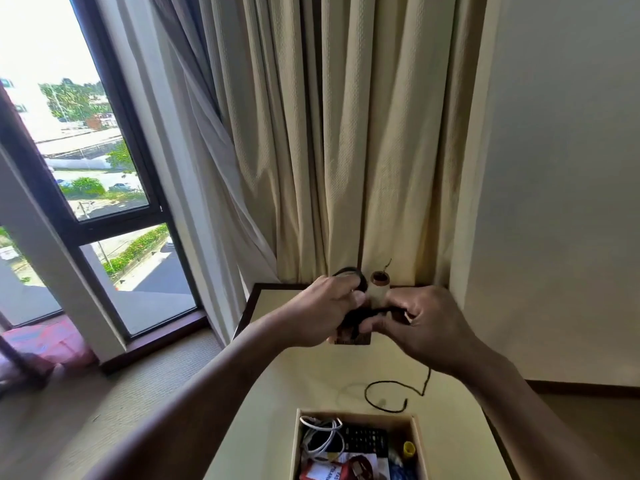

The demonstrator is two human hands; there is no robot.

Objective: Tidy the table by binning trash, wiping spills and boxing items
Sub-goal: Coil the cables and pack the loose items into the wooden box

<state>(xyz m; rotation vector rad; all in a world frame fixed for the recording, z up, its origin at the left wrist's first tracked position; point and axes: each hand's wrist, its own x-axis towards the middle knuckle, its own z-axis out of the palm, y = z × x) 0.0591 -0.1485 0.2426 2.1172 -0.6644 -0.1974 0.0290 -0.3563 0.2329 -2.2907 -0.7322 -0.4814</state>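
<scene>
I see both hands raised over the far end of the table (277, 386), close together. My left hand (325, 311) has its fingers curled around a loop of dark cord (358, 277), and my right hand (427, 325) pinches more of the same cord between thumb and fingers; a light spool (378, 289) with a brown end stands between the two hands. Something dark and blurred sits under the hands, and I cannot tell what it is. From beneath the right hand the cord trails down and curls on the table, just beyond the box (417, 441). The open box rests at the near edge, holding a white cable (320, 441), a black remote (365, 439), a small yellow cap (409, 448) and some red and white packaging. Beige curtains (346, 150) hang behind the table, with a window (79, 140) to the left.
</scene>
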